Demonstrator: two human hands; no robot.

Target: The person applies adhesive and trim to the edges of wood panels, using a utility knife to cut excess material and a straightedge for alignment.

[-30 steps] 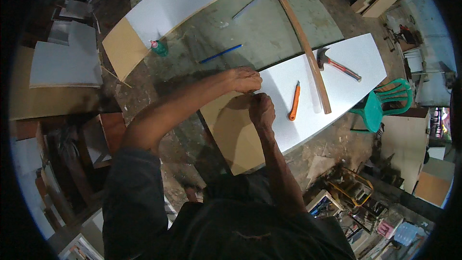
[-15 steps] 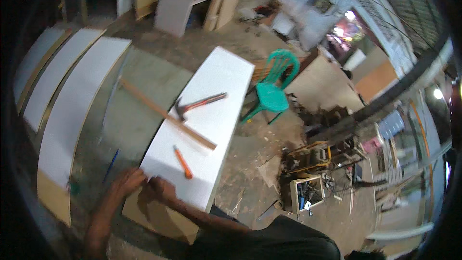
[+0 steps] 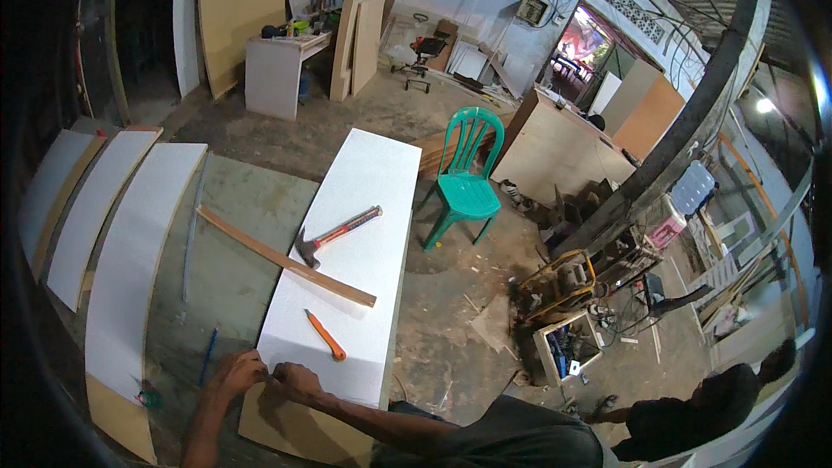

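Observation:
A long white-faced panel [image 3: 355, 208] lies in front of me, with a bare tan section [image 3: 299, 429] at its near end. My left hand [image 3: 236, 374] is closed by the panel's left edge, where the white face meets the tan part. Close beside it, my right hand [image 3: 295, 380] is closed too, its fingers bent in a pinch. What the fingers hold is too small to make out. On the white face lie an orange utility knife [image 3: 326, 335] and a claw hammer [image 3: 340, 234]. A thin wooden strip [image 3: 286, 258] crosses the panel's left edge.
More white panels [image 3: 143, 251] lie to the left, near a blue pencil [image 3: 209, 355]. Beyond the panel's right side stands a green plastic chair [image 3: 469, 191]. A tool box [image 3: 568, 348] sits on the floor at right. Another person [image 3: 693, 416] is at the lower right.
The view has tilted, so the scene sits lower and another person shows fully at lower right. Both hands stay together at the panel's edge; the knife, hammer and strip keep their places.

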